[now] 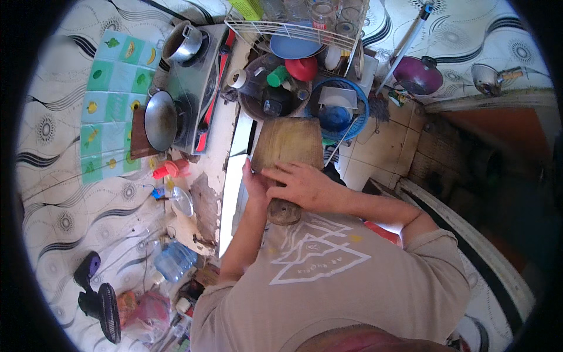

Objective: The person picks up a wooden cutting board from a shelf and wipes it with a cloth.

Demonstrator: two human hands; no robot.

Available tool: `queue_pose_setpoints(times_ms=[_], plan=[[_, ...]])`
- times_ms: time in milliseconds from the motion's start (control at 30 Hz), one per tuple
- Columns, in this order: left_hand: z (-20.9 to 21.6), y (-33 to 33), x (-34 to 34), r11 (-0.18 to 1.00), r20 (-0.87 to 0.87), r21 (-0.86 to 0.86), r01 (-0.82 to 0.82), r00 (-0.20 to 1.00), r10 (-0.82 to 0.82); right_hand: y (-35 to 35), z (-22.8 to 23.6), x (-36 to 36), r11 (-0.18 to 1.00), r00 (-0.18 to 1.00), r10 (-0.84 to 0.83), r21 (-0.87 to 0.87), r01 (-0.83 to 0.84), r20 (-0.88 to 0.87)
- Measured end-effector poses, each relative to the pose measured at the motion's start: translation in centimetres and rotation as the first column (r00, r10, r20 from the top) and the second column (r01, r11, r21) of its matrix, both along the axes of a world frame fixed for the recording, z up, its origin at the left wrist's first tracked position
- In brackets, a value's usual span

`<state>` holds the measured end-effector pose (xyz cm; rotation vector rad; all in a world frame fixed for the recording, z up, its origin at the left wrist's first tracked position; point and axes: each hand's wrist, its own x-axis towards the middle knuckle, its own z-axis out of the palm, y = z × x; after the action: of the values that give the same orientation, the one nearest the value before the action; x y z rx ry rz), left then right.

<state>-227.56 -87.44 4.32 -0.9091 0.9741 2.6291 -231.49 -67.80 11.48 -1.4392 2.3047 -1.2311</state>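
Just before the chest of a beige shirt (375,281), the wooden board (287,141) lies with its handle toward the person and its broad end pointing away. The right hand (302,186) reaches across the lower part of the board, palm down, fingers spread over the face rather than wrapped around it. The left hand (256,185) is at the board's left edge, thumb up, its other fingers mostly hidden; whether they close on the wood I cannot tell.

Just past the broad end stands a dark basin (246,104) with dishes in it, among them a green cup (278,76); a red bowl (302,69) sits at its upper right. To the right of the basin is a blue basket (365,114) holding a blue bowl (335,119). To the left, a two-burner stove (193,97) bears a wok (160,121) on the nearer burner and a pot (185,44) on the farther one. A green-and-white checked sheet (105,120) spreads beyond the stove.

Farthest ahead, a white wire rack (281,27) holds glasses (322,14); off to its right is a purple pan (417,75).
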Motion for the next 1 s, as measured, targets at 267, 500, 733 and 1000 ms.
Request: queue_pose_setpoints(times_ms=[267, 500, 733, 1000], plan=[[-1.4, -8.1, 4.5, 0.995, -0.077, 0.074, 0.071, 0.995, -0.065, -8.1, 1.0, 5.6, 0.993, 0.992, -0.032, 0.111, 0.046, -0.123], [-0.3, -14.8, 8.5, 0.996, -0.178, 0.085, 0.022, 0.984, -0.007, -15.7, 0.0, 10.9, 0.962, 0.994, -0.026, 0.266, 0.055, -0.109], [-2.2, -24.1, 14.9, 0.974, -0.293, 0.223, -0.026, 0.952, 0.093, -18.9, -1.4, 16.4, 0.924, 0.940, -0.340, 0.193, 0.330, 0.020], [1.6, -25.6, 12.4, 0.959, -0.125, -0.152, 0.239, 0.958, -0.258, -20.1, -5.6, 18.4, 0.588, -0.108, 0.343, -0.124, 0.799, 0.933]])
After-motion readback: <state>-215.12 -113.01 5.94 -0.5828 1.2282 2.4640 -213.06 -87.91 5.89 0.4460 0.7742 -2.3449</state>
